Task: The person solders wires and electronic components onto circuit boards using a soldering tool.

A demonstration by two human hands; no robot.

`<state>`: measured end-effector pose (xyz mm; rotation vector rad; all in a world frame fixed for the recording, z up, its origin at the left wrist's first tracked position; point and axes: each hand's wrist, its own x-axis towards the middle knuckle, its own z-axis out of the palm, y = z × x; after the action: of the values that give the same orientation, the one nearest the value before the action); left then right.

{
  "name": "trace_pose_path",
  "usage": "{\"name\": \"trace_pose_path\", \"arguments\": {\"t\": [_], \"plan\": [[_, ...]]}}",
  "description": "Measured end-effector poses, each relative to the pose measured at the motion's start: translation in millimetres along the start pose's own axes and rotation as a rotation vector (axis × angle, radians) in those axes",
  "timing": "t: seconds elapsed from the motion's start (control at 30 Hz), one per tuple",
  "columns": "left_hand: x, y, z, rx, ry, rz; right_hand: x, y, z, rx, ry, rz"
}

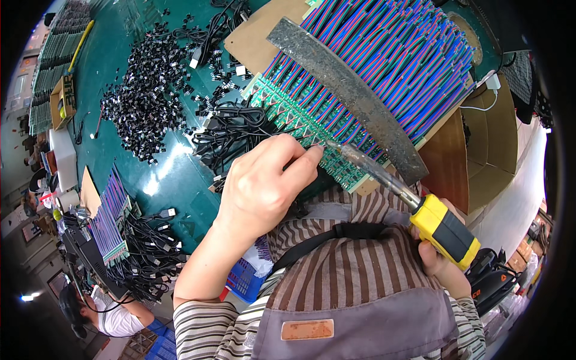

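Observation:
My left hand [261, 183] is closed in a pinch at the edge of a panel of green circuit boards [300, 111], on what looks like a thin wire; the fingers hide most of it. My right hand [429, 255] grips a yellow and black soldering iron [444, 231], its metal tip reaching the boards right beside my left fingertips. Rows of blue, red, green and black wires [390, 60] fan out from the boards. Across them lies a long dark metal bar [354, 90]. Black cables [231, 132] lie bunched beside my left hand.
A heap of small black connectors [147, 90] covers part of the green table [180, 210]. Further left stand more wired boards [111, 219] with black USB cables [147, 249]. An open cardboard box [492, 144] is at the right. Another person [114, 312] sits at lower left.

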<state>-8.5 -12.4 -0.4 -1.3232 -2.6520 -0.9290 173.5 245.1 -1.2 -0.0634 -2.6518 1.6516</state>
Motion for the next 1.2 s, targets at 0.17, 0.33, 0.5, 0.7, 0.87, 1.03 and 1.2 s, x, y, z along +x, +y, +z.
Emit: {"name": "trace_pose_path", "arguments": {"t": [0.17,0.33,0.5,0.7,0.87,1.03,1.2], "plan": [[2.4,0.4,0.9,0.004,0.003,-0.005,-17.1,4.8,2.1,0.011,0.135,0.046],[5.0,2.6,-2.8,-0.002,0.013,0.011,-27.1,11.2,-6.3,0.341,0.253,0.148],[2.5,2.8,-1.7,0.016,-0.004,-0.008,15.2,-4.3,-30.0,0.259,0.683,-0.072],[5.0,4.8,-0.8,0.003,0.008,-0.008,45.7,62.3,-72.5,-0.157,0.699,0.081],[-2.1,6.7,-1.4,0.000,-0.007,-0.038,42.3,57.1,-73.5,-0.089,0.764,-0.169],[0.1,2.3,-1.9,0.021,-0.004,-0.047,23.6,25.5,-61.4,0.179,0.620,-0.146],[2.9,1.6,1.9,-0.003,0.050,0.002,-20.3,1.2,-22.9,0.358,0.339,0.069]]}}
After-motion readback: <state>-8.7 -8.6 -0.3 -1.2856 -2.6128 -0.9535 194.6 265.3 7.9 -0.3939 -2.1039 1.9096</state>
